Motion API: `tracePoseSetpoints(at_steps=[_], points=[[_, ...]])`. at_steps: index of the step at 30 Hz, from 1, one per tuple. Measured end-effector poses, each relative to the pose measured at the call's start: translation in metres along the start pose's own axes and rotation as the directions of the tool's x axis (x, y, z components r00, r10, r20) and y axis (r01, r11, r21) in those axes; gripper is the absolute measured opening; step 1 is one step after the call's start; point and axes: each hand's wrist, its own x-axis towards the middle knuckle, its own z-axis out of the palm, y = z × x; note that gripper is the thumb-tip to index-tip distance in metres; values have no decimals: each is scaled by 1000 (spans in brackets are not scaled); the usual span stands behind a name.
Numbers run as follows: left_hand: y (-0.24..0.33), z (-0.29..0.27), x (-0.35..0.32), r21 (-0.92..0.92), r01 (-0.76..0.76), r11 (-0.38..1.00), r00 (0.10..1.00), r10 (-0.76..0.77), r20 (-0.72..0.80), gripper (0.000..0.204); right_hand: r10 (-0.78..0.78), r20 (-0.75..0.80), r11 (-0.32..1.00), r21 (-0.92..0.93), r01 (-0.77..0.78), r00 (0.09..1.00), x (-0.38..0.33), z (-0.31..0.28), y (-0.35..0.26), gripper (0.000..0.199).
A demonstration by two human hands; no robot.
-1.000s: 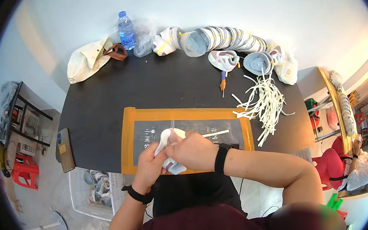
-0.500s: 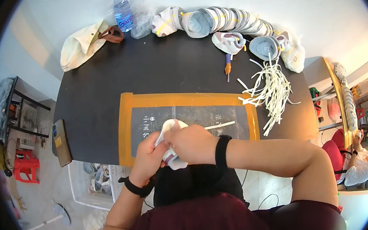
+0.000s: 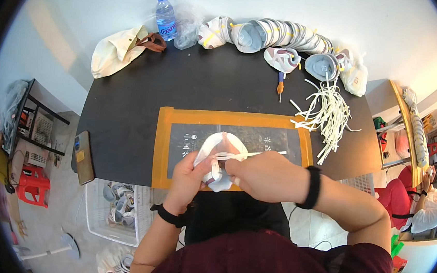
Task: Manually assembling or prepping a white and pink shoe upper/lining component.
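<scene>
Since half a second earlier, the right hand (image 3: 264, 177) had shifted rightward, uncovering more of the white shoe upper (image 3: 219, 143). The left hand (image 3: 186, 178) clasped it between its fingers over the orange-bordered mat (image 3: 162, 147); a pale lace (image 3: 265, 153) extended rightward, and the right fingers' grip could not be told.

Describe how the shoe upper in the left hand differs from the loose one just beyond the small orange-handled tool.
The held upper is gripped by the left hand; the far upper rests on the table. A pale strip crosses the held upper, while yellow shows at the far upper's edge. Both have white parts.
</scene>
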Motion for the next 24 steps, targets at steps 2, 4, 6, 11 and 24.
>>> tracePoseSetpoints(at_steps=[2,4,6,11,24], points=[[0,-3,-8,-15,-4,1000,999,4,33,21,-117,21,993,26,117,993,-11,-10,2,18],[6,0,-11,-20,-1,1000,996,3,94,20,-224,-329,901,289,324,917,-18,-21,10,14],[21,7,-19,569,-581,582,812,458,361,24,-278,-413,866,283,413,867,-16,-27,3,14],[43,30,-41,612,-791,0,519,529,671,33,-419,-350,850,175,498,838,-7,-5,3,18],[39,21,-75,573,-726,-381,246,634,733,27,-323,-253,892,239,383,912,-49,33,14,13]])
